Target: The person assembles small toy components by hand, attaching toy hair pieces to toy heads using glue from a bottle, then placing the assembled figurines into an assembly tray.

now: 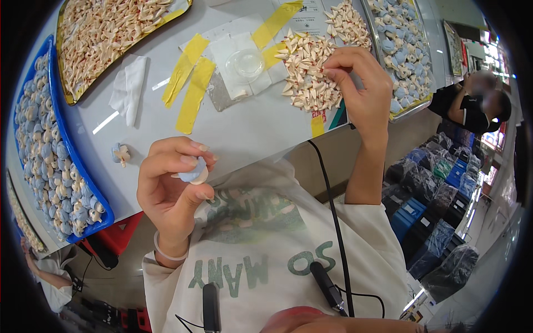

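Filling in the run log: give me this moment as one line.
left hand: holds blue figure head | right hand: fingertips on pile of cream pointed parts | table: one loose head, trays of heads

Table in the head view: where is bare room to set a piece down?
Bare table lies between the yellow tape strips, the lone figurine and the near edge. Crowded: the cream pile under the right hand, and the blue tray.

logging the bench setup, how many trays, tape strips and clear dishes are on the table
trays of small parts: 4 (blue tray, gold tray, metal tray, far-right tray)
yellow tape strips: 6
clear round dish: 1
total: 11
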The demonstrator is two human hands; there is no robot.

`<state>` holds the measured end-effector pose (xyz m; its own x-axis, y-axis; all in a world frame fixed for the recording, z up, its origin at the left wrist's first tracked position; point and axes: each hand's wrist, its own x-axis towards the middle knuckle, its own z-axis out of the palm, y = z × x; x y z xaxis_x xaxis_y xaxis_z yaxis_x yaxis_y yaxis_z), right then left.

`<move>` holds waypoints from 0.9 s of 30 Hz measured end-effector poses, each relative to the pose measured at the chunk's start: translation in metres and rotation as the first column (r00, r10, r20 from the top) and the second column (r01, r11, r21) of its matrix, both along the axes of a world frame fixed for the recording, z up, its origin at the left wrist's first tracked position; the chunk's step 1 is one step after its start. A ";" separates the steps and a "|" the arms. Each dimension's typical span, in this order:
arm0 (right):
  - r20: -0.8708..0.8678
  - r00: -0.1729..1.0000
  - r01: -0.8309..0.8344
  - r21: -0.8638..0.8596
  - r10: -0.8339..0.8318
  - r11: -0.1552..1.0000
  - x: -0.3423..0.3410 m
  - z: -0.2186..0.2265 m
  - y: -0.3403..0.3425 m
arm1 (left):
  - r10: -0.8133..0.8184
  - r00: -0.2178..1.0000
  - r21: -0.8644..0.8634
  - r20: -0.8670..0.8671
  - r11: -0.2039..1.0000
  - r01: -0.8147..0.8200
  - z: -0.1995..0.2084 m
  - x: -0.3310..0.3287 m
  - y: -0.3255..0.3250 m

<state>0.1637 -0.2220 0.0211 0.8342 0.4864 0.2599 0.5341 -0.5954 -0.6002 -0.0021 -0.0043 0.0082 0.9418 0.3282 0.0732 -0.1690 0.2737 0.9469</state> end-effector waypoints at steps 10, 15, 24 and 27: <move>0.061 0.996 0.052 0.141 -0.061 0.989 0.000 0.005 -0.001 | -0.010 1.000 -0.038 -0.010 0.999 0.009 -0.001 0.000 0.005; -0.214 0.977 0.081 0.395 0.006 0.915 -0.009 0.008 -0.004 | -0.022 1.000 -0.070 0.006 0.997 0.022 -0.005 -0.002 0.009; -0.450 0.891 0.208 0.534 0.068 0.819 -0.015 0.014 -0.010 | -0.054 0.997 -0.181 0.056 0.981 0.064 -0.003 -0.006 0.012; -0.489 0.867 0.245 0.588 0.097 0.771 -0.018 0.012 -0.016 | -0.056 0.998 -0.176 0.026 0.983 0.060 -0.003 -0.007 0.012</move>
